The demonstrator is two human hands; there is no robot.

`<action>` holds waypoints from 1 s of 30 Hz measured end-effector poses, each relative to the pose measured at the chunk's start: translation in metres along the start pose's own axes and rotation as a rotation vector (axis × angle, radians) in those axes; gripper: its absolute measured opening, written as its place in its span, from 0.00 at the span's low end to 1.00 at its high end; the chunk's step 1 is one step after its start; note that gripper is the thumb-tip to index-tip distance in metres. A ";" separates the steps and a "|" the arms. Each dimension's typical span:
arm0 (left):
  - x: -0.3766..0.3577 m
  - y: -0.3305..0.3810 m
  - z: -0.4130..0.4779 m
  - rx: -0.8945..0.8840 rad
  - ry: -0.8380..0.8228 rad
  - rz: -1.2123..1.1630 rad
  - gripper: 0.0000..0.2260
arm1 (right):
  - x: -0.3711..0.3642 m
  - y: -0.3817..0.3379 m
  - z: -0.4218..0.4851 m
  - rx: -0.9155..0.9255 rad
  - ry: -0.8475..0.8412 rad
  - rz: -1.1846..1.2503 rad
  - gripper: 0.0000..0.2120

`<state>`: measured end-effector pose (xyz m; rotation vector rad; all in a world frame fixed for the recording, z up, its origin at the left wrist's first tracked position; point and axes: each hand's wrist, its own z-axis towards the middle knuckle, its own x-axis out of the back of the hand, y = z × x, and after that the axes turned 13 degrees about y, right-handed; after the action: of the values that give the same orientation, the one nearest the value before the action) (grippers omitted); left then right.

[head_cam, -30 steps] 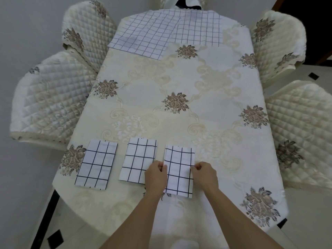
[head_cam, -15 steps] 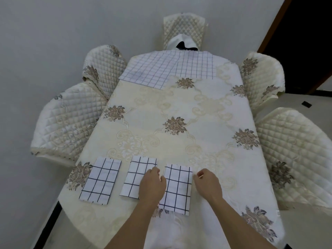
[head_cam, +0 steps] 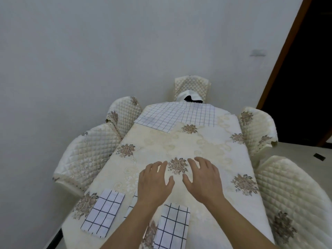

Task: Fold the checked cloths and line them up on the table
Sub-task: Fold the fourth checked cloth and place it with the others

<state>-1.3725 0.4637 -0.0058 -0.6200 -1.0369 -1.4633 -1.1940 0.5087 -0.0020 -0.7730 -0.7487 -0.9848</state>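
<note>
Three folded checked cloths, white with a bold black grid, lie flat in a row along the near edge of the worktop [head_cam: 206, 144]: the left cloth [head_cam: 103, 212], slightly skewed; the middle cloth [head_cam: 132, 205], only a strip showing; the right cloth [head_cam: 172, 227], set lengthwise. At the far end, the far-left cloth [head_cam: 158, 116] and far-right cloth [head_cam: 199, 114], finer-gridded and unfolded, lie spread flat and overlapping.

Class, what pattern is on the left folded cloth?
Left cloth: white with dark grid lines; head view.
</note>
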 end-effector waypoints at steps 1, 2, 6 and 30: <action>0.005 0.001 0.002 -0.004 0.024 0.006 0.26 | 0.006 -0.002 0.004 0.030 0.022 0.010 0.26; 0.011 0.001 0.002 -0.011 0.043 0.015 0.26 | 0.011 -0.003 0.006 0.052 0.034 0.020 0.26; 0.027 -0.005 -0.005 -0.009 0.076 0.085 0.25 | 0.022 -0.012 0.006 0.103 0.030 0.049 0.27; 0.218 -0.188 -0.214 0.698 0.235 0.591 0.24 | -0.006 -0.316 -0.082 0.815 -0.142 0.548 0.26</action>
<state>-1.5537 0.1569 0.0333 -0.2039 -0.9835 -0.5778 -1.4692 0.3336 0.0199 -0.2898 -0.9035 -0.0868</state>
